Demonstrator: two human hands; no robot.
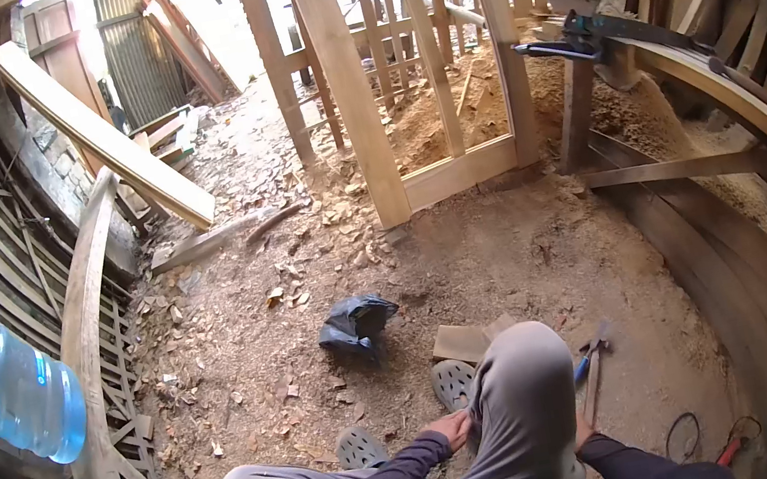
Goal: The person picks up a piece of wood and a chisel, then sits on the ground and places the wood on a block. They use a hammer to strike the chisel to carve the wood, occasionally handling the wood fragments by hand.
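Note:
My left hand (451,428) rests at the inner side of my raised knee in grey trousers (522,389); its fingers are bent against the cloth, and whether they pinch anything is hidden. On the other side of that knee, my right hand (583,431) shows only in part, its fingers mostly hidden by the leg. It is near the wooden handle of a hammer-like tool (594,382) and a blue-handled tool (582,369). Grey clogs (452,383) are on my feet. Just beyond them lie small wood pieces (461,341) and a dark plastic bag (357,325).
A wooden frame (462,174) stands ahead. At the right is a workbench (699,65) with a saw-like tool (565,50). A large blue water bottle (18,387) is at the left, near a leaning plank (102,134). Red-handled pliers (733,448) lie at the lower right.

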